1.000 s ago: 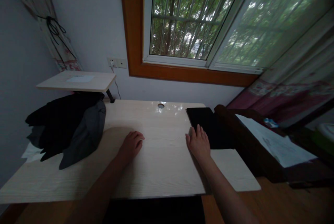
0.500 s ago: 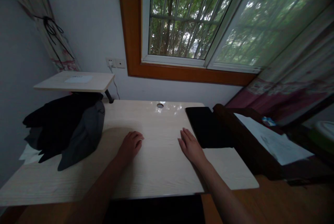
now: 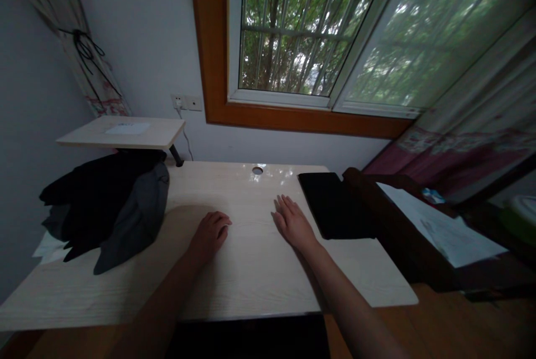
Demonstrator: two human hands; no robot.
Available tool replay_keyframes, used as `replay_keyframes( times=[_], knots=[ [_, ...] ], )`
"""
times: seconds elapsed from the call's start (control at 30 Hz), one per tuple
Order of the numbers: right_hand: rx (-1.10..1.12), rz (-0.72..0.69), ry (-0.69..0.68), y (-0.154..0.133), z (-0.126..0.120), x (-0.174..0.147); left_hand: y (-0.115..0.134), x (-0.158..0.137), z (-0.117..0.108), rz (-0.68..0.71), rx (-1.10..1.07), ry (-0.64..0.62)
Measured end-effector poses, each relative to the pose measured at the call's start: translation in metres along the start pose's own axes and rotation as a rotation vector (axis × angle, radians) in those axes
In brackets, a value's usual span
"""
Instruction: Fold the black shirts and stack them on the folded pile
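My left hand rests on the pale wooden desk, its fingers loosely bent and the thumb a little apart from them, with nothing visible in it. To the right, my right hand lies palm down with the fingers stretched out, thumb apart, and holds nothing. Beyond its outer side is a flat black rectangular thing, not touched by the hand; I cannot tell its kind. Left of my left hand, dark grey and black clothing lies in a heap, apart from the fingers.
A small raised shelf with a paper label stands at the back left, partly over the clothing. A round cable hole sits near the desk's back edge. At the right are dark furniture and a light sheet. A barred window is ahead.
My right hand has moved left across the desk, away from the black rectangular thing, and its fingers look more spread. My left hand has stayed in place.
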State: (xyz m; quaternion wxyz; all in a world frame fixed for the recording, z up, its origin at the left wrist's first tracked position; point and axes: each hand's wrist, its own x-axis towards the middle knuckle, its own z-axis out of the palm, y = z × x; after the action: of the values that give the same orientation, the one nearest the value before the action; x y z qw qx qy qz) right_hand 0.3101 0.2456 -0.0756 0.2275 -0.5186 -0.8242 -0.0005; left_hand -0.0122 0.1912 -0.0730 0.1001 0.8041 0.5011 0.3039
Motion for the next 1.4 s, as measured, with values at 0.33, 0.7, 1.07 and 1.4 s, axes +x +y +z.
replay_keyframes(
  times=[0.33,0.7,1.07,1.4],
  knots=[
    [0.007,0.009,0.005,-0.005,0.016,-0.004,-0.001,0.000,0.001,-0.004,-0.011,0.003],
    [0.026,0.016,0.019,-0.004,0.016,-0.003,0.000,0.001,-0.001,-0.007,0.002,-0.018],
    [0.044,0.016,0.029,-0.002,0.017,-0.003,0.001,0.000,-0.001,-0.020,-0.009,-0.013],
    [0.044,0.020,0.017,0.000,0.019,-0.004,-0.002,0.000,0.002,-0.023,-0.005,-0.012]
  ],
)
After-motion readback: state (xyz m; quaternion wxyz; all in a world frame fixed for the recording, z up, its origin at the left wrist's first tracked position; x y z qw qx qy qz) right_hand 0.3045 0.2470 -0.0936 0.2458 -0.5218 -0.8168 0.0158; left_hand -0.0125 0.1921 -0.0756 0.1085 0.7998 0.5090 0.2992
